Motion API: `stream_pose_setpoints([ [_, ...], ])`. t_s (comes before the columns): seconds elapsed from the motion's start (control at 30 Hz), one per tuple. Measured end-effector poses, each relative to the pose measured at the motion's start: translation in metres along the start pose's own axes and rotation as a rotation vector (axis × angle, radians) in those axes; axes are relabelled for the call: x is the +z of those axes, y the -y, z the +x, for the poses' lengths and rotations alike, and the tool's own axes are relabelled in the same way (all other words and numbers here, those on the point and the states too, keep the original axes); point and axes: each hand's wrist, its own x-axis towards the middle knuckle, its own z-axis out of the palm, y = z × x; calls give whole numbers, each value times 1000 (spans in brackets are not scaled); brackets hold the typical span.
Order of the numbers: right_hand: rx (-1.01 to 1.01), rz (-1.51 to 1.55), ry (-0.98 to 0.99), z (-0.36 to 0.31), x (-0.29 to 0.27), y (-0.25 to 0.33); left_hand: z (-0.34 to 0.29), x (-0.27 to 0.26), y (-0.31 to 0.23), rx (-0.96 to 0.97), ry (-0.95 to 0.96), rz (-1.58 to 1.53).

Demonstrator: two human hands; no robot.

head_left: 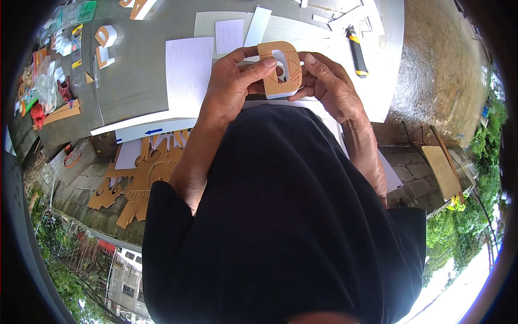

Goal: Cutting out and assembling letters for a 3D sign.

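Observation:
Both hands hold a D-shaped block (292, 70) above the near edge of the table. Its face is brown with thin lines on it, its sides are white, and a rounded hole passes through it. My left hand (226, 83) grips the block's left side, thumb on the brown face and fingers behind. On the opposite side, my right hand (339, 89) has its fingers curled at the right edge, the thumb raised close to the upper corner. Its fingertips are partly hidden by the block. A utility knife (356, 54) in black and yellow lies beyond my right hand.
White paper sheets (186, 70) and a pale strip (258, 26) lie on the metal table (140, 65). More brown-and-white pieces (106, 35) stand far left, near a clear plastic bag (46, 89). Brown cut-out scraps (145, 181) sit below the left edge. A stool (441, 170) stands right.

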Motion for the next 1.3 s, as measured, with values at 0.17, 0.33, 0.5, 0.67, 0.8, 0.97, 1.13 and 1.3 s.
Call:
stream_pose_setpoints([
  [0.17,16,4,21,1,-1,0,2,0,1,1,-6,24],
  [0.33,30,-131,-23,1,0,0,0,7,-4,5,0,102],
  [0.5,21,-76,-17,-4,-6,-1,-10,18,-11,136,28,317],
  [0.67,-81,113,7,-11,-12,-4,-22,34,-27,252,65,525],
  [0.8,-101,203,-33,-16,-21,-6,-19,26,-26,200,228,156],
  [0.97,-50,226,4,-16,-25,-7,-12,16,-13,149,193,35],
  [1.13,-49,244,8,-19,-18,-2,-9,11,-9,105,198,-41],
  [1.3,-73,194,-4,-18,-16,0,-6,10,-4,103,190,-130],
])
